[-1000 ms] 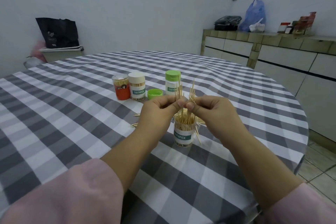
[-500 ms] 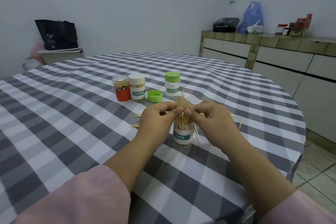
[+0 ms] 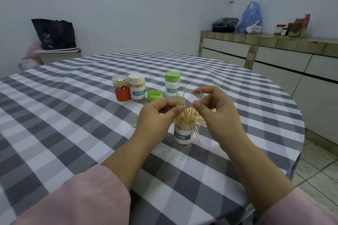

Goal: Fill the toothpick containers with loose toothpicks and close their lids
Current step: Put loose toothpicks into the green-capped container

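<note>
Our left hand [image 3: 157, 115] pinches a bundle of toothpicks [image 3: 180, 99] upright over the open container [image 3: 183, 133] on the surface [image 3: 73, 115], so they drop in straight; the right hand [image 3: 214, 109] seems to pinch a single pick, steadying strays. The green lid [image 3: 154, 95] waits beyond.

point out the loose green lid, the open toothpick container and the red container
loose green lid [image 3: 154, 95], head view, on its side wall
open toothpick container [image 3: 182, 135], head view, on its label
red container [image 3: 122, 93], head view, on its red label
</note>
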